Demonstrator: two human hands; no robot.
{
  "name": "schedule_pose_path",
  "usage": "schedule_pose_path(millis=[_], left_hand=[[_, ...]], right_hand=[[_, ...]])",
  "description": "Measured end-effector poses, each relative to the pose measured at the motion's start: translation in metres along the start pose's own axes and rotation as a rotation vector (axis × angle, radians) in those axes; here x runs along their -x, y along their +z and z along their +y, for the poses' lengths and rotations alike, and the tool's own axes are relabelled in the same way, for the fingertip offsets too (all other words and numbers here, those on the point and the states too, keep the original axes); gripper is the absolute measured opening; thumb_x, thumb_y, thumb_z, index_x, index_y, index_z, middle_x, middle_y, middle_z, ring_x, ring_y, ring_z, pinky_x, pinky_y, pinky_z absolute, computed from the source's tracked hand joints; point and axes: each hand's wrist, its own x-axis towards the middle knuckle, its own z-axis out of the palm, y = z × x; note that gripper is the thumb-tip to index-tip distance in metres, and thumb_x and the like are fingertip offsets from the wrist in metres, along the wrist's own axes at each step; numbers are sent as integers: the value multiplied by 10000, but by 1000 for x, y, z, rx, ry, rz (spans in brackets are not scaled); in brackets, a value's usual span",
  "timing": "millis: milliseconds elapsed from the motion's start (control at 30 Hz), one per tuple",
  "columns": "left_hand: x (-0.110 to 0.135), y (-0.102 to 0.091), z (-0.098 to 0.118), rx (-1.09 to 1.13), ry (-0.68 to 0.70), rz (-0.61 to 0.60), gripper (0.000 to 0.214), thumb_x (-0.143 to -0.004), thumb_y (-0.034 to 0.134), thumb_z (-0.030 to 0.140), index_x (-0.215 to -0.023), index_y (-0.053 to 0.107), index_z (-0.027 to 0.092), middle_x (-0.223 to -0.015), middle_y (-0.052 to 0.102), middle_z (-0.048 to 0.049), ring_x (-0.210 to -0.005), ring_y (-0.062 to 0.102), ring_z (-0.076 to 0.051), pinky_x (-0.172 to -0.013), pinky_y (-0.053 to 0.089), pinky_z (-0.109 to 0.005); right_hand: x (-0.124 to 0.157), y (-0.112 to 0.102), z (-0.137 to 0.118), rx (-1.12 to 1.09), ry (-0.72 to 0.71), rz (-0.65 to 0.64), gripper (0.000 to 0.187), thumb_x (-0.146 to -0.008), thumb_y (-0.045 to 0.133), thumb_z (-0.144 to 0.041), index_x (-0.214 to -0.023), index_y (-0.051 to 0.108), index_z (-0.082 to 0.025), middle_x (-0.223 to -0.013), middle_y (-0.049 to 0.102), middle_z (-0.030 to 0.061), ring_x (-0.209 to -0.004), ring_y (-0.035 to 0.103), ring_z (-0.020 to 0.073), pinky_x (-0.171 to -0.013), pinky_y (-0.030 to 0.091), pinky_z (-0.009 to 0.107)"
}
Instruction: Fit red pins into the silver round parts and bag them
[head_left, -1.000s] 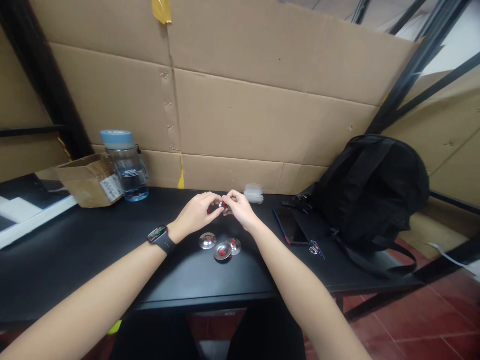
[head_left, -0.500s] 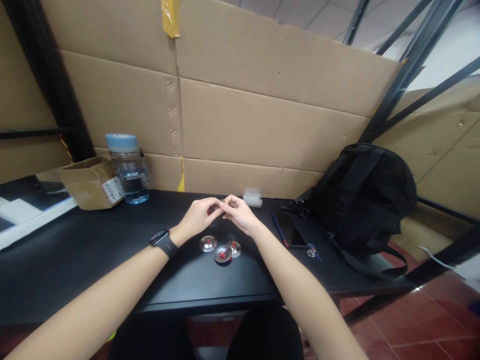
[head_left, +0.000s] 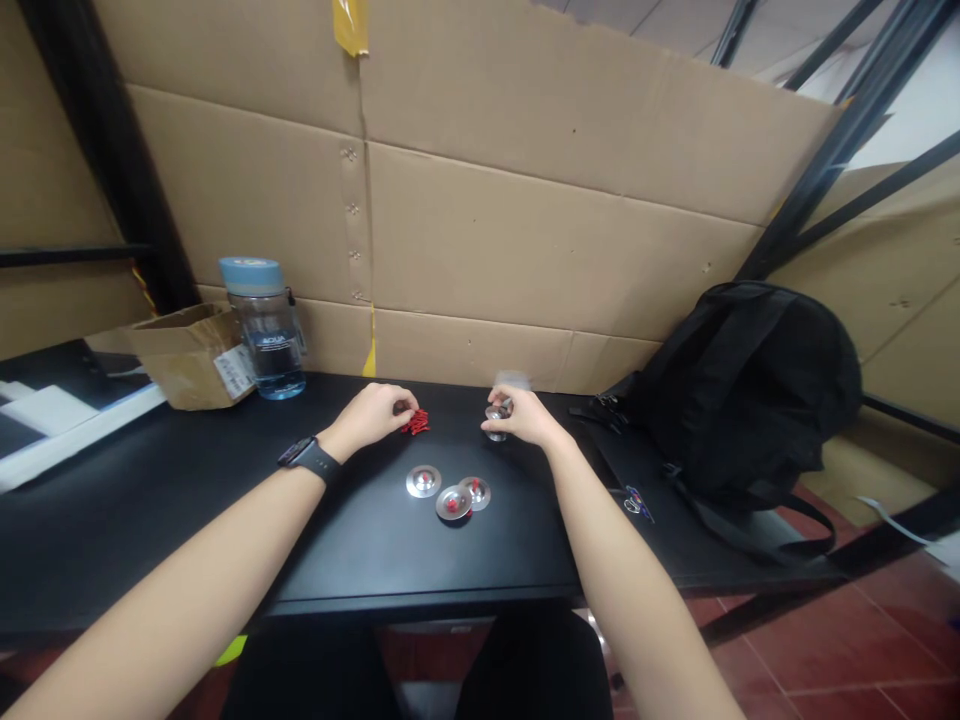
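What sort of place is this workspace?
Probably a makeshift workbench in a storage or workshop area: a black table backed by cardboard sheeting, set between dark frame posts, with small metal discs on it.

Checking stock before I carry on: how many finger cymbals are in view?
4 visible: one cymbal in the right hand; on the table, a lone cymbal and, right of it, a front cymbal overlapping a rear cymbal. More may be hidden.
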Motion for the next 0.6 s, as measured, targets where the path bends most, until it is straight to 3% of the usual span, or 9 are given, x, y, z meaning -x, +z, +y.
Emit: schedule_pose_path(millis=[133,267,367,467,600], left_hand=[[0,-7,18,42,33,-77,167,-868,666,304,-934,794,219,-938,782,-54,-831,720,-198,-775,531,-275],[4,-21,55,168,223,-477,142,-833,742,296,-955,800,250,-860,767,-11,-743,699,-158,-682,504,-226],[8,-26,71,190,197,-625,83,-792,806,297,-867,798,262,-783,761,14,-688,691,-148,-619,478,-212],[10,-28,73,201,170,-662,130,-748,853,305,-860,798,267,-774,768,21,-687,701,-155,-593,467,-213],[9,-28,69,137,171,-568,55,-781,785,206,-757,794,255,-682,745,21,-608,686,-150,-565,446,-224]], right_hand=[[0,2,16,23,33,-97,421,-623,894,-395,-952,731,-188,-939,722,16,-746,586,146,-741,443,277],[-2,7,21,38,26,-136,408,-622,907,-391,-937,745,-187,-930,735,12,-742,594,146,-740,437,272],[-2,8,21,61,10,-138,378,-642,905,-390,-924,753,-190,-921,744,10,-736,605,144,-731,433,265],[-2,8,19,80,7,-136,327,-672,897,-375,-909,758,-198,-902,754,12,-736,623,152,-725,439,266],[-1,6,10,130,9,-110,303,-684,907,-361,-909,769,-214,-886,752,33,-792,646,191,-747,457,290]])
